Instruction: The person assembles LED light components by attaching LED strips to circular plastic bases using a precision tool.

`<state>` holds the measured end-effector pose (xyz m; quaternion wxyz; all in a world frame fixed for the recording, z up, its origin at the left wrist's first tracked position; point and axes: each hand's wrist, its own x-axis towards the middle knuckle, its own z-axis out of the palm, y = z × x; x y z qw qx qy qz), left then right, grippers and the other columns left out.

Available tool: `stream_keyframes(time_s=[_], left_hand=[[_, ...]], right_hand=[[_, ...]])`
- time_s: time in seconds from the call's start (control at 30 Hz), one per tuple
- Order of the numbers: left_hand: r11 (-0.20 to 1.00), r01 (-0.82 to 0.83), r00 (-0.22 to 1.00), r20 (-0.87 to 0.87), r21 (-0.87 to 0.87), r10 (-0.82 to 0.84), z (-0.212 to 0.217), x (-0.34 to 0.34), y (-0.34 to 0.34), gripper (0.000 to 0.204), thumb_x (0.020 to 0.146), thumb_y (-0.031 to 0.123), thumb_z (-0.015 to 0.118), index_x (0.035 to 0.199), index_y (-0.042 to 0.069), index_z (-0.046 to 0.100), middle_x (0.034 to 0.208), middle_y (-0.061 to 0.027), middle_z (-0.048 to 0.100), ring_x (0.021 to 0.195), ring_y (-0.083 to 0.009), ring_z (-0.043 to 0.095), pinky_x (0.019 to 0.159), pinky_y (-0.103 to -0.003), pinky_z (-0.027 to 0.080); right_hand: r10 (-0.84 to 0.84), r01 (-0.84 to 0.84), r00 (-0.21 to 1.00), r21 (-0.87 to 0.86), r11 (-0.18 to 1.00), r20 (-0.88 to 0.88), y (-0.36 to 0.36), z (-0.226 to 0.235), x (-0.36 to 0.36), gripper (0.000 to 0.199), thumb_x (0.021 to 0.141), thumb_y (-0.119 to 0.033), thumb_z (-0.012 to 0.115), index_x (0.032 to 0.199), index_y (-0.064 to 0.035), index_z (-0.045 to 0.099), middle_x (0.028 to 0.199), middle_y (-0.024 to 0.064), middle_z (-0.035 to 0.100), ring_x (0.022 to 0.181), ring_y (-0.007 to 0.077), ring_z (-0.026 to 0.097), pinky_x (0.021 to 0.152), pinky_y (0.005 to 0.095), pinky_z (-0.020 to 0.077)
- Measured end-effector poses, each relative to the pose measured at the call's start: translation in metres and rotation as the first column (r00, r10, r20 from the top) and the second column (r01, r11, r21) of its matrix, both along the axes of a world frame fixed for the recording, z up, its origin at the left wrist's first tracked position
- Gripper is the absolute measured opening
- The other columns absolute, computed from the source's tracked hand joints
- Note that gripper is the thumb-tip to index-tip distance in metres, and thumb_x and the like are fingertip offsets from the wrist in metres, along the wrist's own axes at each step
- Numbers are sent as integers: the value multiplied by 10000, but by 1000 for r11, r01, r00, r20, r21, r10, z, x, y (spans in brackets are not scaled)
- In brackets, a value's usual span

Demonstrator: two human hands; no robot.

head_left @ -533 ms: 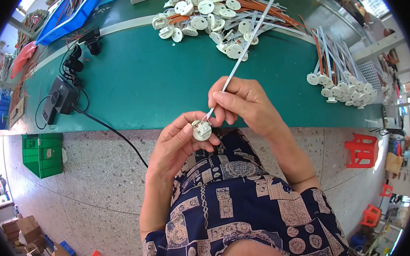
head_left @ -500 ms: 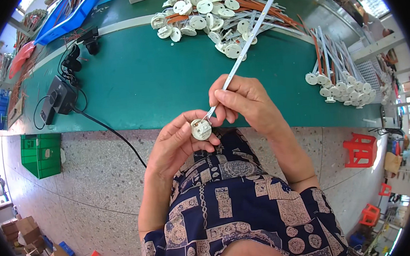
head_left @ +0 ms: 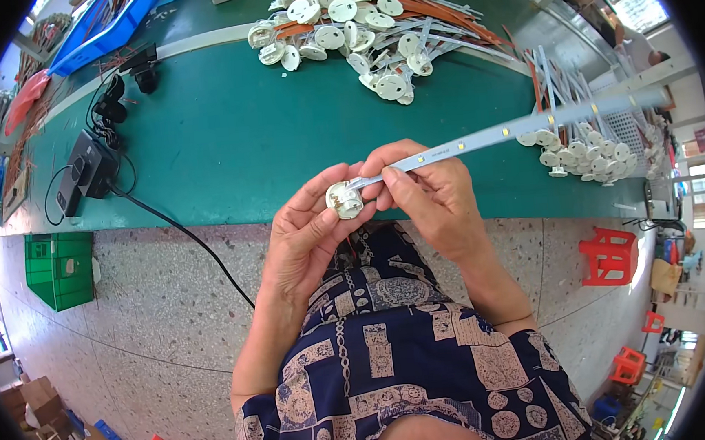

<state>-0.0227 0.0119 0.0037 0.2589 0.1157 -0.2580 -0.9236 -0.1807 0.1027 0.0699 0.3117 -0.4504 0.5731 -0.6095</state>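
Between the fingers and thumb of my left hand [head_left: 307, 215] is a round white plastic end cap [head_left: 344, 201] with small fittings on its face. My right hand [head_left: 432, 194] pinches a long, thin LED strip [head_left: 506, 132] near its end, thumb on top. Small yellowish LEDs dot the strip, which slants up to the right over the bench. Its near end meets the cap's upper edge; whether it is fixed inside, I cannot tell. Both hands are held just off the near edge of the green bench [head_left: 224, 139].
Strips with round white caps lie in a pile [head_left: 344, 37] at the far middle, and another bundle [head_left: 585, 150] lies to the right. A black adapter [head_left: 91, 165] with a cable sits at left. A green crate [head_left: 60, 269] and a red stool [head_left: 608, 255] stand on the floor.
The strip has swung from steeply upright to a low slant toward the right. My right hand has turned with it, and the cap has shifted slightly up in my left hand.
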Motion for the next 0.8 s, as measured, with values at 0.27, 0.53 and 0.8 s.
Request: stream_keyframes(time_s=[0.27,0.53,0.8], left_hand=[[990,-112,993,-42,-85,109,7,-10,6,508,958,60,667,1423,-27,483,1458,-217,514,1308,-286,566,1136,-421,464],[967,-177,984,-7,-182,178,7,-14,11,486,960,60,667,1405,-29,494,1457,-220,515,1323,-293,553,1114,-422,482],[979,-139,990,-21,-151,138,6,-12,10,520,972,69,651,1450,-25,470,1474,-236,499,1334,-301,545,1101,-413,496]], right_hand=[[-55,35,976,-96,995,-212,12,-11,7,221,1014,-30,552,1177,48,679,1150,159,709,966,170,708,804,275,574],[-61,45,955,-62,997,-289,17,-11,8,218,1022,-48,544,1150,27,704,1090,143,716,911,149,678,765,267,551],[-124,107,972,-96,990,-198,14,-13,12,219,1035,-116,530,1057,0,714,854,84,700,743,131,650,635,276,494]])
